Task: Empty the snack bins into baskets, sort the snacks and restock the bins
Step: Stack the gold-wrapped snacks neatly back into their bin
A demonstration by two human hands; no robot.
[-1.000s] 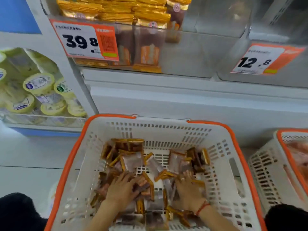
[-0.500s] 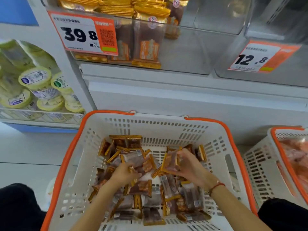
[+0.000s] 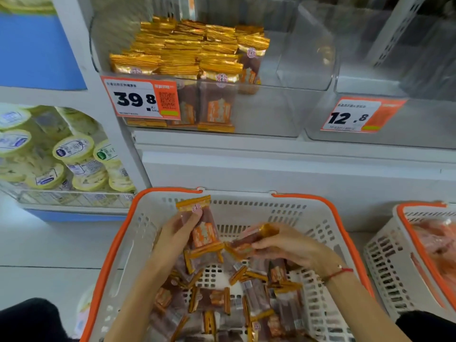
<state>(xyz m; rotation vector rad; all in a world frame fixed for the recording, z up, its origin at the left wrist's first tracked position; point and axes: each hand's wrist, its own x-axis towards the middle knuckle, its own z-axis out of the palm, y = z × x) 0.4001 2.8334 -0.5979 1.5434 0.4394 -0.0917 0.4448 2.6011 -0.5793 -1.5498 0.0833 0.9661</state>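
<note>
Snack packets [image 3: 222, 299], brown with gold-orange sealed ends, lie heaped in a white basket [image 3: 246, 206] with an orange rim. Above the heap, the left hand [image 3: 177, 233] grips one packet [image 3: 201, 228] upright, and the right hand [image 3: 288, 245] pinches another packet [image 3: 249, 240] lying sideways. More of the same packets fill the left part of a clear bin [image 3: 271, 112] on the shelf above, behind a 39.8 price tag [image 3: 142, 99]. A second basket [image 3: 407, 255] sits to the right, beneath a 12.8 price tag [image 3: 357, 116].
</note>
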